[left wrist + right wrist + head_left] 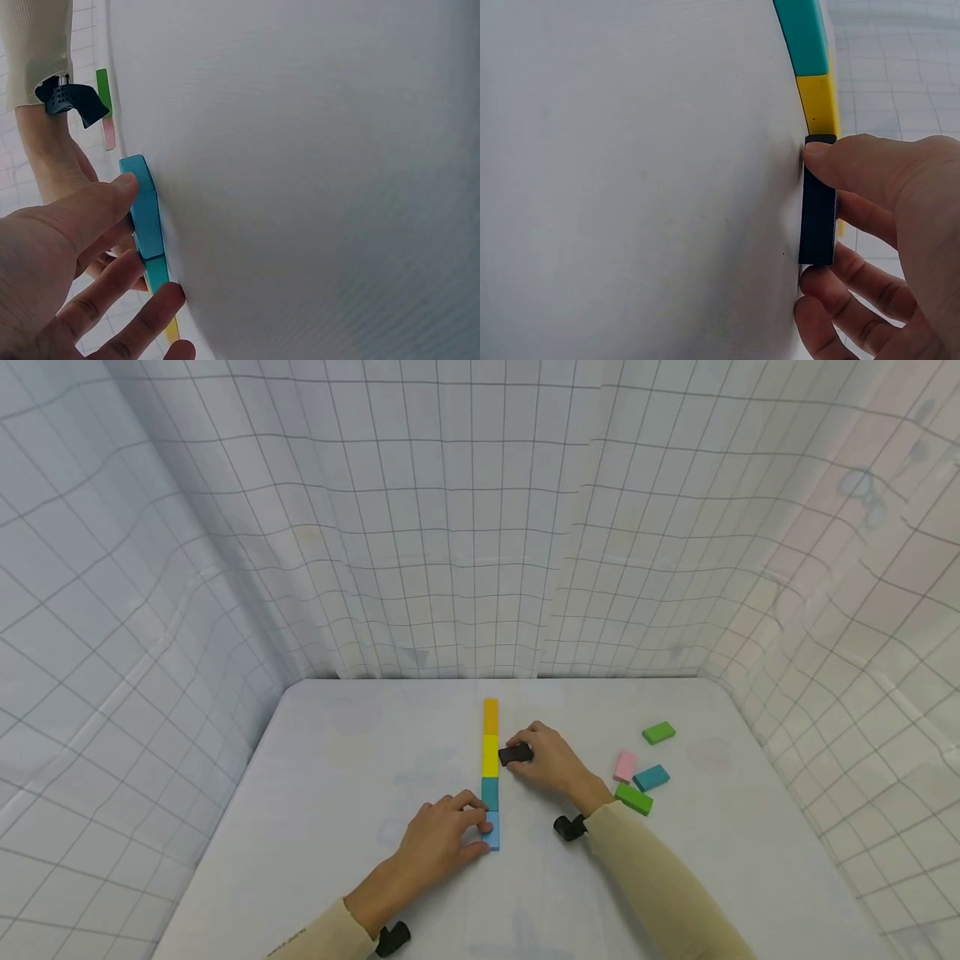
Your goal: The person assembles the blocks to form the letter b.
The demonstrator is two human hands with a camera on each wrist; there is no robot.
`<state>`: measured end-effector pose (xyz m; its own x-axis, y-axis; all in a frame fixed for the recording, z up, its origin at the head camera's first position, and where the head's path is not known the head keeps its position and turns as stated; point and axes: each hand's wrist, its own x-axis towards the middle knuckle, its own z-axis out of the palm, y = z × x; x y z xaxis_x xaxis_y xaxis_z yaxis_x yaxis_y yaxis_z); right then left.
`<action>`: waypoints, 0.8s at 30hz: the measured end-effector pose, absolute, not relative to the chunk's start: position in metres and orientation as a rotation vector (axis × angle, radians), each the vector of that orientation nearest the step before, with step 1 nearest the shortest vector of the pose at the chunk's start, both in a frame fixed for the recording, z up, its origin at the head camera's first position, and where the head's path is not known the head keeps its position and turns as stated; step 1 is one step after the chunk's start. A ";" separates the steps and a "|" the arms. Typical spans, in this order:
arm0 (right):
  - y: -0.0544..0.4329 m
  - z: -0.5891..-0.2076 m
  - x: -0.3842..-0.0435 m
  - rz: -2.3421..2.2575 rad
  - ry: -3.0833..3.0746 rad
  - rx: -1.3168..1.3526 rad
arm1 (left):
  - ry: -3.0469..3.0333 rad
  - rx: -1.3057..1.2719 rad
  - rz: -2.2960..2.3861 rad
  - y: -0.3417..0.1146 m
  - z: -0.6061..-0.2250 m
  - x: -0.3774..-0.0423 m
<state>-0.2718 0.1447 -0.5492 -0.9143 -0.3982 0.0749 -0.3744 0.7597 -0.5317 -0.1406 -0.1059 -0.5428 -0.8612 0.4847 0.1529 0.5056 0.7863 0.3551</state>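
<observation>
The step in hand seems to be joining the black block [516, 754] to the row [490, 764]: the right hand [553, 762] pinches it between thumb and fingers just right of the row, while the left hand [441, 837], fingers apart, touches the row's near end. Next calls for squaring it up without nudging the row.

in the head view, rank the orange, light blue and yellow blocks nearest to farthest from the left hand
1. Light blue block: right by the left hand, at the row's near end
2. Yellow block: farther up
3. Orange block: far end
</observation>
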 end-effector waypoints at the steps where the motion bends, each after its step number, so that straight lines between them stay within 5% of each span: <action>1: 0.145 -0.549 -0.272 -0.866 2.906 -0.635 | -2.919 -0.810 -0.606 -0.106 -0.542 -0.141; 24: 0.164 -0.553 -0.268 -0.819 2.965 -0.617 | -2.955 -0.794 -0.605 -0.105 -0.544 -0.143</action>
<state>-0.2683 0.1637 -0.5528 -0.9225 -0.3733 0.0983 -0.3708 0.7863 -0.4942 -0.1425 -0.1047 -0.5437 -0.8701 0.4781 0.1202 0.4868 0.7950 0.3618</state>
